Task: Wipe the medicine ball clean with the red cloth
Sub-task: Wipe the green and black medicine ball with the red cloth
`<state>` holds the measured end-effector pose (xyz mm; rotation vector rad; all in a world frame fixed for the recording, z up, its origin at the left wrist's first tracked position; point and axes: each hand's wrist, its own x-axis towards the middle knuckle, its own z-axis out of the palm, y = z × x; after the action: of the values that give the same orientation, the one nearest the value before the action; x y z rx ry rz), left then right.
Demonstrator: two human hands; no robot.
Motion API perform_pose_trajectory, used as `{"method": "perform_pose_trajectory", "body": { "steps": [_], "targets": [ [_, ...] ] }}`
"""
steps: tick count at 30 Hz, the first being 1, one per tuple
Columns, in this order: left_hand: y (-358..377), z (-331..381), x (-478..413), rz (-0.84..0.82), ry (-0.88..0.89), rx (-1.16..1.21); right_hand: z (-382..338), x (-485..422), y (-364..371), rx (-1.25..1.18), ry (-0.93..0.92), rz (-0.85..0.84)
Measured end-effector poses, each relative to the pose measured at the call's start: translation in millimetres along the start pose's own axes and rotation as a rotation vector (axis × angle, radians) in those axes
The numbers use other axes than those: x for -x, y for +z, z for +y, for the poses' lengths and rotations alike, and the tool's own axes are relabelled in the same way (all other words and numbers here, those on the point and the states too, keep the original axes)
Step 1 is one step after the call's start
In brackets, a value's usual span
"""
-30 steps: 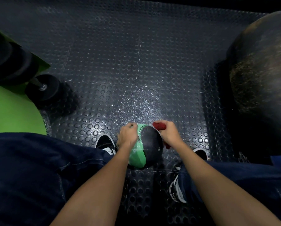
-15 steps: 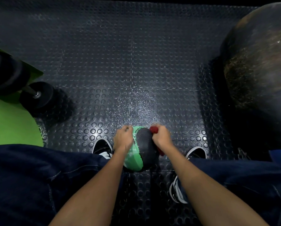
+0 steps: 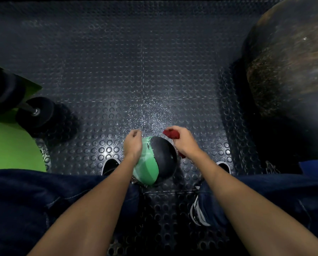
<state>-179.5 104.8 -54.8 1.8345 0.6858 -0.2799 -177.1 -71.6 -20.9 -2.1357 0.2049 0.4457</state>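
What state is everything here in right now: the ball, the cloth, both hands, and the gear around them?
medicine ball, on the floor between the feet, green half smeared whitish.
red cloth, bunched up by the ball's black side.
left hand, fingers curled, holding the ball's green side.
right hand, gripping the cloth.
dumbbell, lying at the left, untouched.
floor, speckled white ahead of the ball.
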Motion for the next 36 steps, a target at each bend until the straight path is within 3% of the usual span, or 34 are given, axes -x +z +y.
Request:
{"method": "perform_pose_trajectory", "body": {
  "steps": [3,6,8,13,16,18,20,26,29,32,36],
  "targets": [
    [-7.3,2.3,6.2,-0.107,0.271,-0.262,2.9,4.7,8.3,0.123,-0.150,0.061],
    [-3.7,-12.1,10.9,-0.204,0.381,-0.596,13.6,11.9,18.2,0.203,-0.250,-0.070],
    [3.2,-15.4,11.9,-0.174,0.381,-0.594,22.9,8.0,18.3,0.154,-0.210,-0.026],
    [18.7,-3.7,17.4,-0.177,0.414,-0.690,16.3,-17.3,0.6,0.123,0.092,-0.002],
    [26.6,-1.6,22.2,-0.146,0.417,-0.660,-7.8,-24.0,-0.1,0.129,-0.046,0.037],
    [27.8,-2.9,23.5,-0.101,0.411,-0.618,-9.4,-17.8,3.4,0.161,-0.232,-0.026],
    [26.9,-4.2,23.6,-0.083,0.407,-0.614,9.1,-10.8,8.7,0.194,-0.304,-0.042],
    [28.7,-8.5,26.0,-0.134,0.475,-0.696,23.2,-25.7,2.4,0.163,0.102,0.035],
    [25.3,-8.2,24.8,-0.112,0.473,-0.669,16.6,-23.3,-0.6,0.085,-0.057,0.062],
    [20.6,-10.1,23.5,-0.103,0.462,-0.640,20.0,-9.0,7.4,0.172,-0.235,-0.042],
    [20.9,-8.6,24.2,-0.118,0.474,-0.668,15.8,-18.6,17.0,0.195,-0.097,0.019]
  ]
}}
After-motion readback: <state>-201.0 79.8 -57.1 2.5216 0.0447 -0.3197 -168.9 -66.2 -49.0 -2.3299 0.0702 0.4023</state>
